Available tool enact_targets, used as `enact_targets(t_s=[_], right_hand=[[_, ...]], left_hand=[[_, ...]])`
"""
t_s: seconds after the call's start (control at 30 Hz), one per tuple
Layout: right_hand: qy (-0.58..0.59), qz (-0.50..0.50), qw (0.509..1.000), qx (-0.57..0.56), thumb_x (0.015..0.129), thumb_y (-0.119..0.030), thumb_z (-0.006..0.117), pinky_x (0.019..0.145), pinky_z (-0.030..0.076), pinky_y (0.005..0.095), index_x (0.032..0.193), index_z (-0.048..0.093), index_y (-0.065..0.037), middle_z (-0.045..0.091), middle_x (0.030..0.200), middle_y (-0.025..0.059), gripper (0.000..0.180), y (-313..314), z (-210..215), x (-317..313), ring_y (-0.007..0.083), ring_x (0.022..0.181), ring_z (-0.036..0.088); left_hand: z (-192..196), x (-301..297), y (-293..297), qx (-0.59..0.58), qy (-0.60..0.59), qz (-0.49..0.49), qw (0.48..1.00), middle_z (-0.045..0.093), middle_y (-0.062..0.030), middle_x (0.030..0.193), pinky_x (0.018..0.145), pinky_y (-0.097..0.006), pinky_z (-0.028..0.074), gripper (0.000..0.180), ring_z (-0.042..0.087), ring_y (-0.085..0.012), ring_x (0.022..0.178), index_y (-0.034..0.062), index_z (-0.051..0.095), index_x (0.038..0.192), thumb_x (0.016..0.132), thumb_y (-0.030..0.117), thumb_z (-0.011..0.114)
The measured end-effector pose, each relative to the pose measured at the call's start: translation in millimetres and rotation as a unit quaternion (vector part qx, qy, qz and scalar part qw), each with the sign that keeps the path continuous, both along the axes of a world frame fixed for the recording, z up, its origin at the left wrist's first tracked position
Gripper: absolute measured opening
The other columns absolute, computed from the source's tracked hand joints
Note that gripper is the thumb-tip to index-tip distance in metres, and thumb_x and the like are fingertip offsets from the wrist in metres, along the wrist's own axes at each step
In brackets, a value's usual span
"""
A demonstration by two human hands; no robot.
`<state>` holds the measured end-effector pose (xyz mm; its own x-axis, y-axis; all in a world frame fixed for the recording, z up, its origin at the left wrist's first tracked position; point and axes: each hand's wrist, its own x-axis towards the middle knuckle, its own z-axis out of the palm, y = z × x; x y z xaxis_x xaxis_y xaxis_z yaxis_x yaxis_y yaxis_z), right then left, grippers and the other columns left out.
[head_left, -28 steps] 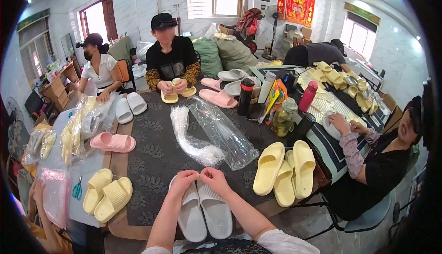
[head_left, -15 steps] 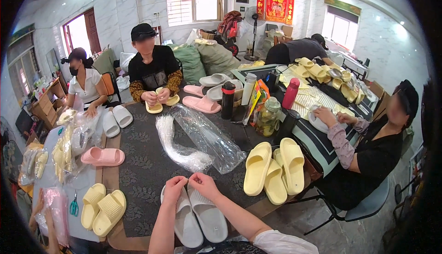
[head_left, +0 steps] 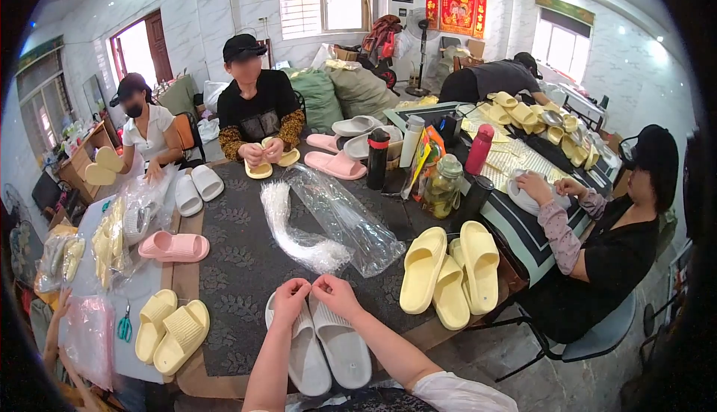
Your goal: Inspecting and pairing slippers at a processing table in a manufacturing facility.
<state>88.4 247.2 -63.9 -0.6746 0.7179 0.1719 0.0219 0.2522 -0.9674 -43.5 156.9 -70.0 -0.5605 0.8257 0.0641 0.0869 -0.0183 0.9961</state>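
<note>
Head view: two white slippers (head_left: 328,345) lie side by side at the near table edge; three yellow slippers (head_left: 450,274) to their right, two yellow ones (head_left: 170,331) to their left. Left hand (head_left: 290,298) and right hand (head_left: 334,293) meet fingertip to fingertip, pinched together directly above the white pair's toe ends; anything pinched is too small to tell. Since the earlier frames, both hands remain joined there.

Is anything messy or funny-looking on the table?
A little. The yellow slippers on the right lie heaped, one leaning across the others, right at the table edge. The clear plastic bags sprawl loosely mid-table. The white slippers under the left hand and right hand sit neatly paired.
</note>
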Motion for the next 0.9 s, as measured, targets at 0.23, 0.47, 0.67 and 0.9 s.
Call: enact_targets(t_s=[0.23, 0.47, 0.67, 0.9], right_hand=[[0.003, -0.001, 1.0, -0.003, 0.086, -0.017, 0.066, 0.061, 0.046, 0.0242, 0.091, 0.065, -0.002, 0.064, 0.076, 0.0001, 0.016, -1.5, -3.8, 0.3, 0.0062, 0.066, 0.054], [-0.007, 0.006, 1.0, -0.002, 0.087, -0.015, 0.066, 0.059, 0.045, 0.0227, 0.091, 0.065, -0.002, 0.064, 0.077, -0.001, 0.013, 0.4, -2.9, 0.1, 0.0042, 0.065, 0.052], [0.018, -0.027, 0.999, 0.026, 0.086, -0.013, 0.067, 0.056, 0.043, 0.0227, 0.089, 0.065, -0.003, 0.063, 0.075, -0.0002, 0.011, -7.0, 5.5, -1.8, 0.0037, 0.063, 0.051], [0.094, -0.096, 0.95, 0.282, 0.082, -0.011, 0.07, 0.051, 0.044, 0.0266, 0.086, 0.065, -0.007, 0.063, 0.073, 0.0046, 0.007, -34.3, 63.9, 29.9, 0.0151, 0.055, 0.055]], left_hand=[[4.9, 5.2, -1.3, -0.003, 0.024, 0.039, 0.999, 0.062, 0.0033, 0.075, 0.064, -0.022, 0.044, 0.008, 0.054, -0.0054, 0.07, 0.0008, 0.067, 0.086, 0.085, 0.009, 0.065], [13.8, 2.4, -4.2, -0.045, 0.01, 0.004, 0.999, 0.062, 0.0037, 0.075, 0.063, -0.021, 0.043, 0.006, 0.053, -0.0046, 0.069, 0.0007, 0.067, 0.086, 0.083, 0.007, 0.067], [-5.2, -5.5, 0.3, 0.012, -0.041, 0.049, 0.998, 0.062, 0.003, 0.079, 0.064, -0.021, 0.042, 0.01, 0.052, -0.0046, 0.071, 0.0015, 0.067, 0.091, 0.087, 0.01, 0.064], [4.4, -9.5, -0.8, 0.054, -0.213, 0.092, 0.971, 0.056, 0.0032, 0.073, 0.061, -0.021, 0.039, 0.012, 0.048, -0.0056, 0.065, 0.0083, 0.063, 0.085, 0.091, 0.018, 0.061]])
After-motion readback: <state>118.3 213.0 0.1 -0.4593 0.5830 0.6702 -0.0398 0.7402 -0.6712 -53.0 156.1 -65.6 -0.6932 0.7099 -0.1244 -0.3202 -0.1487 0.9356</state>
